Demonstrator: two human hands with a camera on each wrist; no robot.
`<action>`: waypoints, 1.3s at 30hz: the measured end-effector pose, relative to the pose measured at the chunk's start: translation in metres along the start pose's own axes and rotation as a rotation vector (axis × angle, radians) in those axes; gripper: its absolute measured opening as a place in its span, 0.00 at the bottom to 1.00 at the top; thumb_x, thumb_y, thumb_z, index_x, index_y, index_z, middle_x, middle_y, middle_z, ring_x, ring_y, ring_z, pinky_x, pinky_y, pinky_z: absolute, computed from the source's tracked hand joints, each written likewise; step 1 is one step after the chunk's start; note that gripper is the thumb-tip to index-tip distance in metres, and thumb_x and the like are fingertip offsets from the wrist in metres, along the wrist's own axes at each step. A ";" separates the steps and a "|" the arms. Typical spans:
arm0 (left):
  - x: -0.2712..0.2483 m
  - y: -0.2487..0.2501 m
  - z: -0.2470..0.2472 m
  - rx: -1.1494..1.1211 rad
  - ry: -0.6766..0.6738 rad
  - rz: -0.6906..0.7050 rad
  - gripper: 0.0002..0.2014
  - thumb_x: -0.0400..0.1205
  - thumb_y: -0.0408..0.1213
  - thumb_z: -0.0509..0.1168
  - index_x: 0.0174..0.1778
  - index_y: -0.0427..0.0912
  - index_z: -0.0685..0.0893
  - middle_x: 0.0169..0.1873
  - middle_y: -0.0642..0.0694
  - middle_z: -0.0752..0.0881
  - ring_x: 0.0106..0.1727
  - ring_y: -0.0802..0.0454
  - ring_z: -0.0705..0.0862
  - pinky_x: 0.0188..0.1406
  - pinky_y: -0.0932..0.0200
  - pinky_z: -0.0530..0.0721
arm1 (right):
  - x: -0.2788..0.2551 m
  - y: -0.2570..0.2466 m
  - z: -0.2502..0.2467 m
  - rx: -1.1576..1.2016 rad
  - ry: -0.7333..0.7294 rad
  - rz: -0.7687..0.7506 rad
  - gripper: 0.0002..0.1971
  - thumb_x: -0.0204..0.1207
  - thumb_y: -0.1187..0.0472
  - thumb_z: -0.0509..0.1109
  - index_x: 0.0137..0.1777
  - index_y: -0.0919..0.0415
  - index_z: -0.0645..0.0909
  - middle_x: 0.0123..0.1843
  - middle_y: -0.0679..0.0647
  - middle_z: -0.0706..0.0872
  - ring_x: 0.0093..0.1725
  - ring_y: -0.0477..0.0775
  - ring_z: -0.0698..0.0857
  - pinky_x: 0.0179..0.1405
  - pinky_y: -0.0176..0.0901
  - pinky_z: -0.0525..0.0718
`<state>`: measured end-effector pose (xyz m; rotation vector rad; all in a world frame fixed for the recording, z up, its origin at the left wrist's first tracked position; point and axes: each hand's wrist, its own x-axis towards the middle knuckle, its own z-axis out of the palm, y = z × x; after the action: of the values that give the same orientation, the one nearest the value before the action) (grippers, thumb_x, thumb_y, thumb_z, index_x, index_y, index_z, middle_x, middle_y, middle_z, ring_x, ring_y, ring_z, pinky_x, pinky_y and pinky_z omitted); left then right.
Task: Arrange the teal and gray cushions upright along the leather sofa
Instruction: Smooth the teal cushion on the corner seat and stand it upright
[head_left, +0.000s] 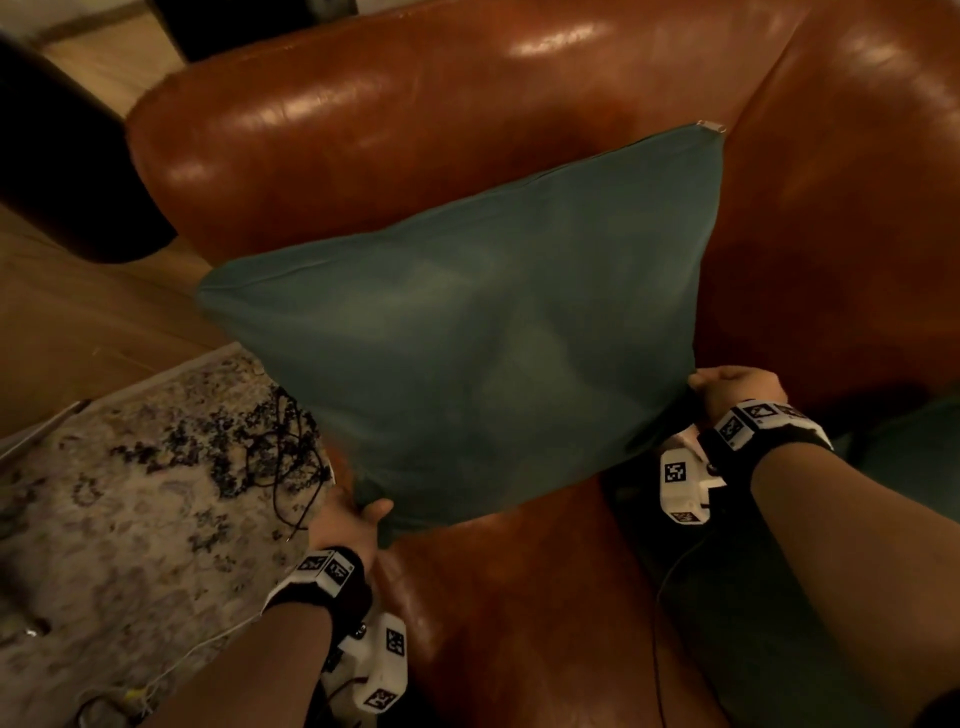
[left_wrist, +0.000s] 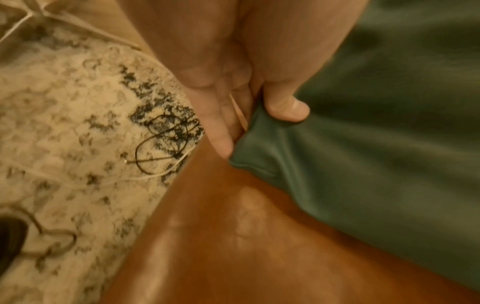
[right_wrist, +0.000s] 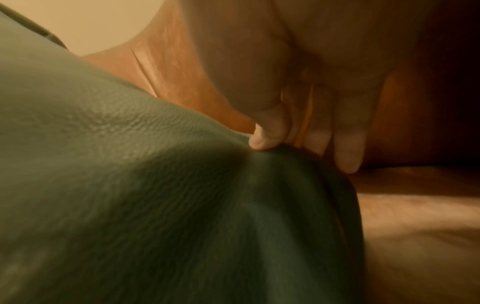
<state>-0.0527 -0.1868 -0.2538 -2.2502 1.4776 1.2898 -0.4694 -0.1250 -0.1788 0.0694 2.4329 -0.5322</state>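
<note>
Now both hands pinch the teal cushion (head_left: 467, 332): left hand (head_left: 353, 525) one corner; right hand (head_left: 727, 389) another.

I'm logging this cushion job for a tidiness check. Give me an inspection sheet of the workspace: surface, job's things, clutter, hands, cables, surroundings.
Surface: brown leather sofa, glossy; seat bare in front of the cushion.
Job's things: teal cushion tilted toward the backrest, held at its two lower corners; zipper pull at its top corner. More teal fabric at the right edge, identity unclear. Gray cushion: nothing seen.
Clutter: nothing seen on the sofa.
Hands: left hand pinches the lower left corner; right hand grips the lower right corner.
Cables: tangled black cable and a pale cord on the rug.
Surroundings: patterned rug, wooden floor.
</note>
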 end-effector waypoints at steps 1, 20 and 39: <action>0.003 0.001 -0.001 0.003 -0.005 0.011 0.18 0.79 0.46 0.71 0.56 0.37 0.78 0.52 0.33 0.86 0.53 0.33 0.85 0.51 0.43 0.84 | 0.001 -0.003 0.000 -0.010 0.018 0.003 0.09 0.78 0.61 0.74 0.56 0.56 0.89 0.57 0.55 0.90 0.58 0.59 0.87 0.63 0.54 0.84; -0.059 0.094 -0.181 -0.499 0.348 0.555 0.19 0.89 0.48 0.50 0.76 0.53 0.68 0.66 0.51 0.76 0.64 0.51 0.77 0.55 0.65 0.74 | -0.074 -0.162 -0.050 0.419 -0.073 -0.494 0.17 0.81 0.42 0.65 0.55 0.53 0.87 0.50 0.48 0.89 0.46 0.47 0.88 0.48 0.42 0.86; -0.047 0.131 -0.211 0.368 0.381 0.835 0.28 0.82 0.63 0.55 0.70 0.47 0.74 0.66 0.41 0.75 0.68 0.40 0.72 0.70 0.44 0.73 | -0.153 -0.196 -0.037 -0.400 0.098 -1.265 0.21 0.79 0.46 0.69 0.71 0.49 0.78 0.78 0.54 0.72 0.79 0.58 0.68 0.78 0.56 0.65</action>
<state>-0.0455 -0.3348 -0.0492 -1.7286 2.7010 0.6086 -0.4044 -0.2776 0.0095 -1.6965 2.3580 -0.5154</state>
